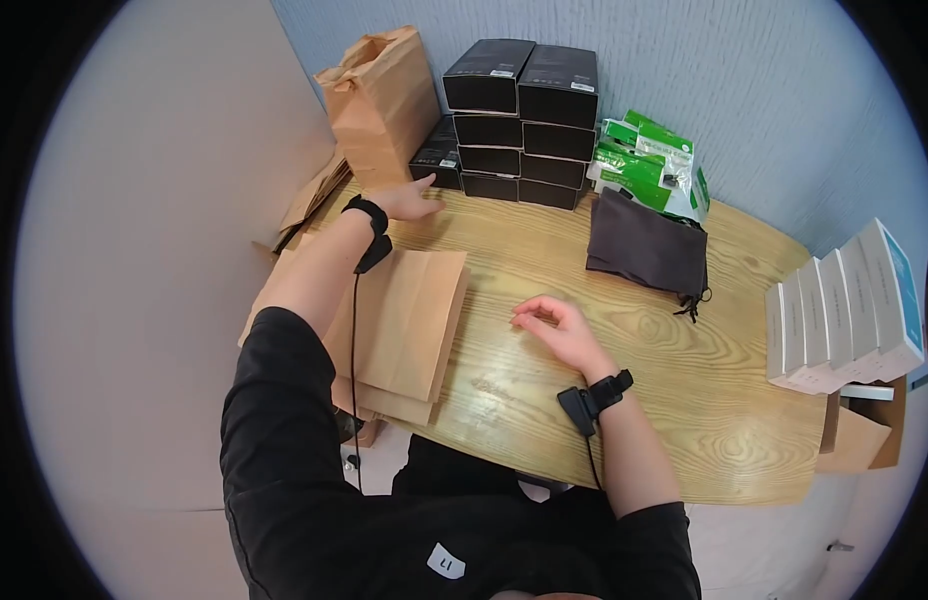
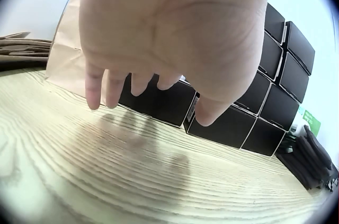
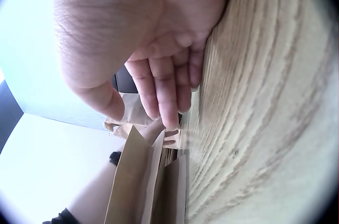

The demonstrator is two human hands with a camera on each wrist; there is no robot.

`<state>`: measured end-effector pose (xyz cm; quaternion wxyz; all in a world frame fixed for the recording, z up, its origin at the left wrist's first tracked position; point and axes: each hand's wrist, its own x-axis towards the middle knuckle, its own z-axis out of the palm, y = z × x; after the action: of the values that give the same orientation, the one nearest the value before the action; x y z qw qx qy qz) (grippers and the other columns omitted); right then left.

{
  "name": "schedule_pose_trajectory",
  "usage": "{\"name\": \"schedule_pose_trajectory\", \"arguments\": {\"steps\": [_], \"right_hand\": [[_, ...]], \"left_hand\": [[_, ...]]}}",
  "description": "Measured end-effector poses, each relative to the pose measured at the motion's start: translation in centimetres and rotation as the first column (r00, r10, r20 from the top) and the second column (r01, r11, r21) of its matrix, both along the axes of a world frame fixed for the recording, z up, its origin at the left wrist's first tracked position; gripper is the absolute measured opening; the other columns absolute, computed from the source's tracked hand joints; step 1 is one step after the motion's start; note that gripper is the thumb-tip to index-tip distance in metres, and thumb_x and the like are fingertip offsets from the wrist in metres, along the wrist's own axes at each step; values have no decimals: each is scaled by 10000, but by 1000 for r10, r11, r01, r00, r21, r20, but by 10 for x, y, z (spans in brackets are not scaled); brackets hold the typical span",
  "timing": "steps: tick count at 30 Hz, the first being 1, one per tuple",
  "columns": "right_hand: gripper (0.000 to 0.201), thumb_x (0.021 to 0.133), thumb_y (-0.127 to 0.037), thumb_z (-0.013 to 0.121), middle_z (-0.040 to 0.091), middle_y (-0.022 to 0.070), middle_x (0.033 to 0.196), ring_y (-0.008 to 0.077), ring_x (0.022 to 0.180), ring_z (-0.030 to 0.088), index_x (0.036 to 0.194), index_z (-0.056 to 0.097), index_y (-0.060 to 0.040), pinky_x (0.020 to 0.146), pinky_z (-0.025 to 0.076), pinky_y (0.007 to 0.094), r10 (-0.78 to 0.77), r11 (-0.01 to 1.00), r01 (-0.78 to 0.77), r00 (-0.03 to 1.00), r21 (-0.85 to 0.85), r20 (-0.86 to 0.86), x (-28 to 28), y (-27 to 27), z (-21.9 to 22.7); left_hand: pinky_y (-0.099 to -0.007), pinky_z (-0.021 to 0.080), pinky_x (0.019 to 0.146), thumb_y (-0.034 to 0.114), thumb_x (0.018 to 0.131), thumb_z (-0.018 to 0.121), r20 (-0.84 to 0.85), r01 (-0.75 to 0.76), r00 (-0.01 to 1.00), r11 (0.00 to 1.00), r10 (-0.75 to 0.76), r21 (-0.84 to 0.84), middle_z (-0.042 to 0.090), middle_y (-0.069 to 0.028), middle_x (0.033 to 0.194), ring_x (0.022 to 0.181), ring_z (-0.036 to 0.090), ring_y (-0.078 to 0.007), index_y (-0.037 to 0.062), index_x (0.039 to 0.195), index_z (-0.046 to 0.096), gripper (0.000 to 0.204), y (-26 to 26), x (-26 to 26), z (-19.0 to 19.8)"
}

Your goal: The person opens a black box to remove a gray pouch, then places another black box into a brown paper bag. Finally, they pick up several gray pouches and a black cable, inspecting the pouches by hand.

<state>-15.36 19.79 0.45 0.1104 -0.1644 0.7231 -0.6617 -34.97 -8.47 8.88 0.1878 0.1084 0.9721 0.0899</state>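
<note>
My left hand [image 1: 408, 203] reaches over the back left of the table, with fingers spread and nothing held. Just beyond its fingertips are a single black box [image 1: 437, 150] and a standing brown paper bag [image 1: 382, 120]. In the left wrist view the fingers [image 2: 93, 89] hang down in front of the bag and the black boxes [image 2: 222, 126]. My right hand [image 1: 562, 335] rests side-down on the tabletop, fingers loosely bent around nothing. Flat paper bags [image 1: 409, 320] lie to its left, partly beneath my left forearm.
Black boxes [image 1: 519, 125] stand stacked against the back wall. Right of them are green-and-white packets [image 1: 649, 165] and a dark drawstring pouch [image 1: 644, 245]. White boxes [image 1: 834, 310] line the right edge, above an open carton [image 1: 864, 440]. More folded bags [image 1: 309, 200] lean at the left wall.
</note>
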Motion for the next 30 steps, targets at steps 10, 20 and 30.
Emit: {"name": "schedule_pose_trajectory", "arguments": {"steps": [10,20,30], "right_hand": [[633,879,-439,583,586,164,1136,206,939,622,1281,432,27,680,546,286,56,992,9,864,-126,500,13,-25,26],[741,858,-390,582,494,190,1252,299,1071,564,1384,238,3,646,573,387,203,975,-219,864,-19,460,43,-117,48],[727,855,-342,594,442,210,1283,316,1083,550,1361,227,29,662,578,409,155,986,-112,884,-121,441,50,-138,38]], "left_hand": [[-327,403,953,489,886,477,-66,-101,991,975,116,198,592,-151,1210,1120,551,-256,12,1221,562,589,-64,56,71],[-462,473,845,798,712,471,313,-737,592,656,743,-163,469,-225,1321,1064,567,-394,74,1398,374,1003,-177,188,61],[-330,491,809,678,796,513,296,-804,586,586,754,99,561,-129,1232,1034,594,-228,101,1329,470,787,-203,205,34]]}}
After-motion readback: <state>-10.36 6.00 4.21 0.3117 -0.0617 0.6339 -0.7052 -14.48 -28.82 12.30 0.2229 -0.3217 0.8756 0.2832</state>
